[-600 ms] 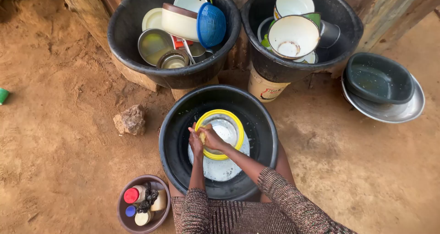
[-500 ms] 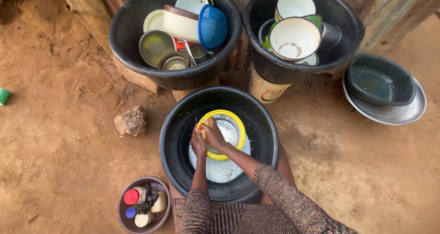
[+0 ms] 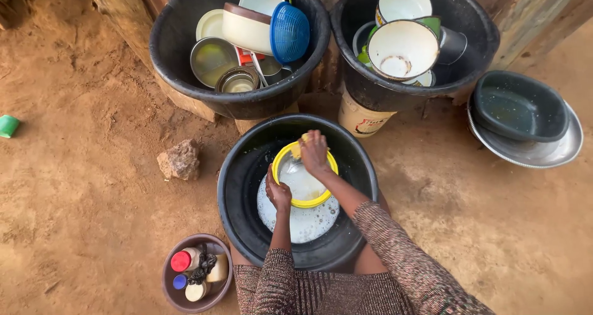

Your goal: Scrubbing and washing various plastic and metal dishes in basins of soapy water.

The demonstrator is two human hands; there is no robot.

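The left hand (image 3: 279,195) grips the near rim of a yellow-rimmed bowl (image 3: 305,178) inside a black basin (image 3: 358,185). The right hand (image 3: 314,153) presses a yellow sponge (image 3: 296,148) on its far rim.

Yellow-rimmed bowl (image 3: 305,180) over milky white water, black wash tub (image 3: 247,167), blue plastic strainer (image 3: 290,33), white enamel pot (image 3: 403,48), striped brown sleeves (image 3: 395,259), reddish-orange earth floor (image 3: 86,167), were noted.

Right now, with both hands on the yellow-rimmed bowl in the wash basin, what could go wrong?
The yellow-rimmed bowl is tilted and looks wet; the left hand grips only its near rim while the right hand presses at the far edge, so it might slip into the soapy water. The black basin sits on bare dirt, so splashes could turn the ground muddy.
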